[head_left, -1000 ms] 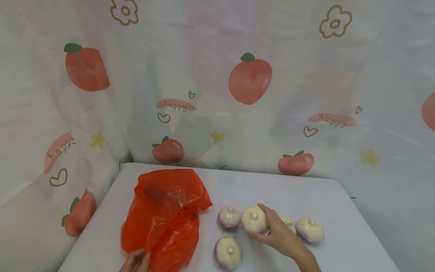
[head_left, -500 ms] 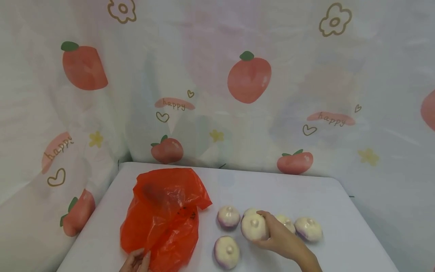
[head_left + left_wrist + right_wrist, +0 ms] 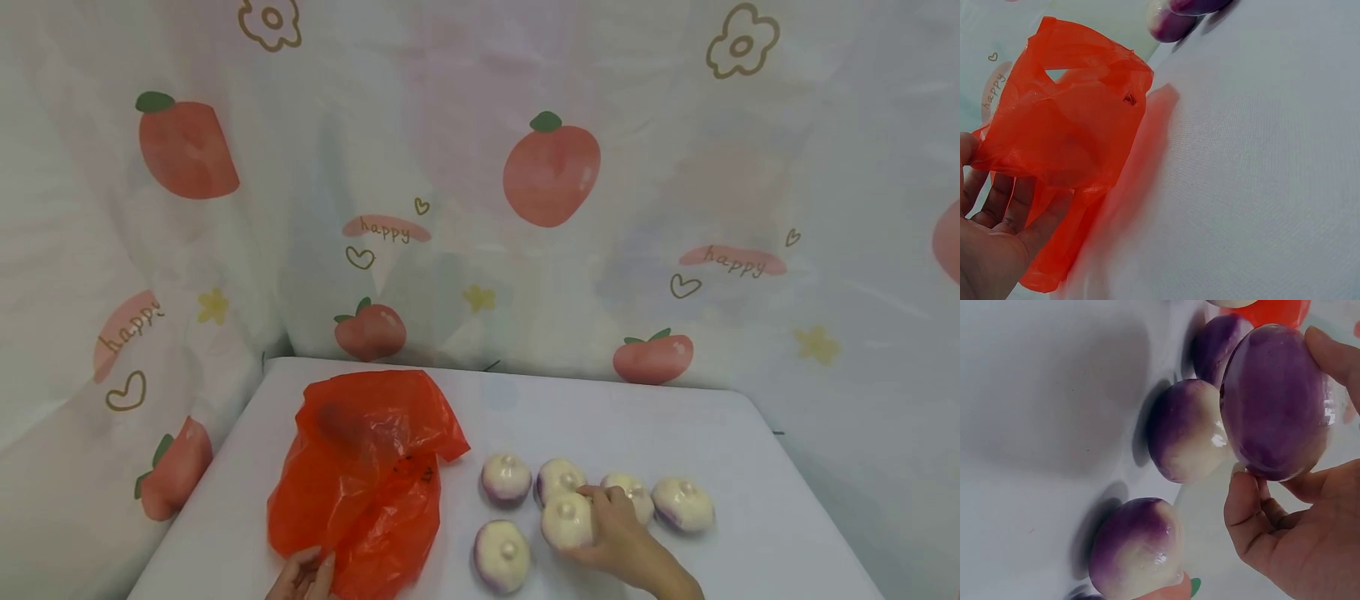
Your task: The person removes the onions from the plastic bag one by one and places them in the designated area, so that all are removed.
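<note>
Bulb (image 3: 567, 523) in the right hand (image 3: 622, 546), right of the red bag (image 3: 360, 483).
The right fingers hold it by its sides, knob up, broad axis roughly level; a loose bulb (image 3: 502, 557) lies between it and the bag, whose near edge the left hand (image 3: 302, 575) pinches.

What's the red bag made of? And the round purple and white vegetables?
The bag looks like thin, shiny plastic: it's wrinkled and partly see-through. The vegetables look smooth and glossy, with bright spots of shine; maybe foam or hard plastic, but I can't be sure.
</note>
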A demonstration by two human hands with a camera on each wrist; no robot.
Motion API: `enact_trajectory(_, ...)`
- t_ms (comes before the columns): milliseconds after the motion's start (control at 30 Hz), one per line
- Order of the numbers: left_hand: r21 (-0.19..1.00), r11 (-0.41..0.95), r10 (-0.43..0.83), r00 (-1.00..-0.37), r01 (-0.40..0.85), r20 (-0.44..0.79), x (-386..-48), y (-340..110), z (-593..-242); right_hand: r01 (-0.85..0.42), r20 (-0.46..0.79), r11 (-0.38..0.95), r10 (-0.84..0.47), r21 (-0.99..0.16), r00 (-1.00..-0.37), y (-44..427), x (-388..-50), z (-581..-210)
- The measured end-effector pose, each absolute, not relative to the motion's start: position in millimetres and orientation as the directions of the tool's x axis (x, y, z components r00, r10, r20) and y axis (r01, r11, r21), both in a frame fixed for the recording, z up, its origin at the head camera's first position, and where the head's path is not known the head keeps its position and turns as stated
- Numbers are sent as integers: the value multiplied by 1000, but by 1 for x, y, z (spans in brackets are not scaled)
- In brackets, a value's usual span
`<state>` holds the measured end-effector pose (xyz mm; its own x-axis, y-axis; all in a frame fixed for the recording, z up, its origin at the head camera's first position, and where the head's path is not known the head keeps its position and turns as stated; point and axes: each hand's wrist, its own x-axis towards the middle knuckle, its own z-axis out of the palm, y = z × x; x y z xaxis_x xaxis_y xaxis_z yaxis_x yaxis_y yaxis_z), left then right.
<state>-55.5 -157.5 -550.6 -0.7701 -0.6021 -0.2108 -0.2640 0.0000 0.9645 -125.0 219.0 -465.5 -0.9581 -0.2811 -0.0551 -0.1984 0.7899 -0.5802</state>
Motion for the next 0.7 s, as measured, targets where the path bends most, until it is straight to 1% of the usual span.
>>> enact_trajectory(267,955,74,-632,-754,-288,-179,-57,-157,-552,-241,-52,797,-322,-554,-945,221,-124,-476)
enact_trajectory(367,948,103,-634,-754,-301,-170,-58,-157,-553,-233,-70,791,-327,-566,-942,220,-124,-479)
enact_trajectory(500,951,118,-638,-756,-285,-147,-58,-157,-553,-186,-126,754,-335,-630,-934,221,-121,-481)
enact_trajectory(700,955,122,-652,-747,-270,-128,-58,-156,-553,-182,-139,712,-367,-678,-920,222,-118,-484)
